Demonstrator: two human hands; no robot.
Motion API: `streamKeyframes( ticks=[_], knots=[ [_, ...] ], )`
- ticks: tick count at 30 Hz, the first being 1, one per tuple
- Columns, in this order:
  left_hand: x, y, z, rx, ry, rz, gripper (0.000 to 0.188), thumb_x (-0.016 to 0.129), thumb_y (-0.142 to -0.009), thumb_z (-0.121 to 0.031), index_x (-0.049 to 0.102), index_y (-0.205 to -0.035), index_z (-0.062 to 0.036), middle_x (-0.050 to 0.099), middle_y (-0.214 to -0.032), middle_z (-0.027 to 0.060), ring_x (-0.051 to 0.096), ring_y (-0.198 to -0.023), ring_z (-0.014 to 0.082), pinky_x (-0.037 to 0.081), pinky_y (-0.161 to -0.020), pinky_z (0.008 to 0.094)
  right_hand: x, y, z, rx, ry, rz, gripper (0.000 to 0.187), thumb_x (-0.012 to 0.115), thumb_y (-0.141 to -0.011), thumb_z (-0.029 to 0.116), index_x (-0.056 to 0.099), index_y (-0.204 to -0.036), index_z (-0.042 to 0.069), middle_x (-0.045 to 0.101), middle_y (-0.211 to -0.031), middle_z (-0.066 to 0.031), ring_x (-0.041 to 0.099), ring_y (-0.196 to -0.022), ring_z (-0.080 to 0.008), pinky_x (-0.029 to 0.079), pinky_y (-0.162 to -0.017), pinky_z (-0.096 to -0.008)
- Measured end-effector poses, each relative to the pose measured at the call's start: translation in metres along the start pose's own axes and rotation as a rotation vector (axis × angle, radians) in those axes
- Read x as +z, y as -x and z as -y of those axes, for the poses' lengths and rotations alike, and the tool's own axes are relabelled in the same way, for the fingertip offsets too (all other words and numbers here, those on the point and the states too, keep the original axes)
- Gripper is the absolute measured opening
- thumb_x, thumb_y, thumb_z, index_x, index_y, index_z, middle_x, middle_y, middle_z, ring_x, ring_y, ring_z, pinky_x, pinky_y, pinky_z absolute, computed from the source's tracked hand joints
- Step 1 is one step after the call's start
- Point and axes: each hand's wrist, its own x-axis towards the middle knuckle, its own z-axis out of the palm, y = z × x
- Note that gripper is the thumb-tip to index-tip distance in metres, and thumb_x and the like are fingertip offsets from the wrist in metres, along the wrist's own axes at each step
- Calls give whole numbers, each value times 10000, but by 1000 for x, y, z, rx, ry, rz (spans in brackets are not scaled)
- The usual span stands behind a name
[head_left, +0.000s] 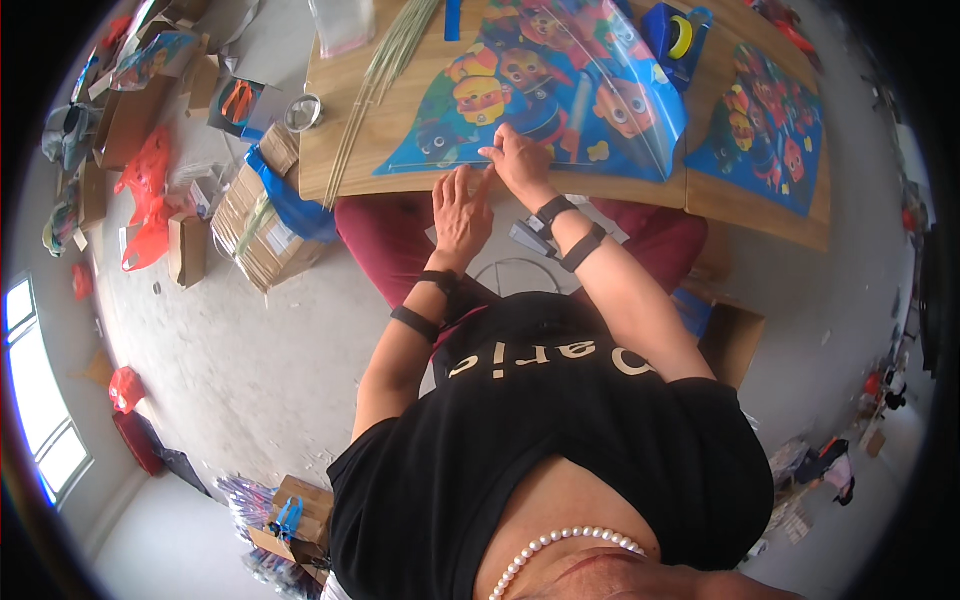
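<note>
On the wooden table (pixel 640 195), near its front edge, lies 1 blue cartoon-printed kite (pixel 560 90), flat, with its lower border running just inside that edge. Right hand (pixel 520 160): resting on the kite's lower border, fingers bent and drawn together as if pinching the border, though what sits between the fingertips cannot be told. Left hand (pixel 460 215): just below the table edge, fingers extended and close together, fingertips touching the right hand's fingers at the kite's border. Both wrists carry dark straps. Second printed kite (pixel 775 130): on the table, right of the first, apart from it. Bundle of thin bamboo sticks (pixel 385 75): on the table, left of the first kite. Blue tape dispenser (pixel 680 40): at the table's far side, touching the first kite's upper right. Cardboard boxes (pixel 265 215): on the floor, left of the table.
</note>
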Motion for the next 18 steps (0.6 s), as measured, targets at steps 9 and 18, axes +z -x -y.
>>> streamKeyframes(
  ticks=[9,18],
  knots=[
    [1,4,-2,-44,78,-119,517,647,-820,-100,585,-1332,-76,557,-1319,169,517,-1258,335,390,-1080,457,-9,0,-37,-89,-124,-141,123,649,-943,204,585,-944,99,674,-865,-121,665,-821,-345,495,-686,-471],
    [31,14,-15,-866,1588,249,336,687,-963,-174,544,-1201,14,667,-1067,130,689,-1007,276,567,-871,406,-37,88,-44,-394,190,-164,109,685,-893,175,620,-924,92,598,-957,-108,576,-974,-335,429,-857,-497]
  ],
)
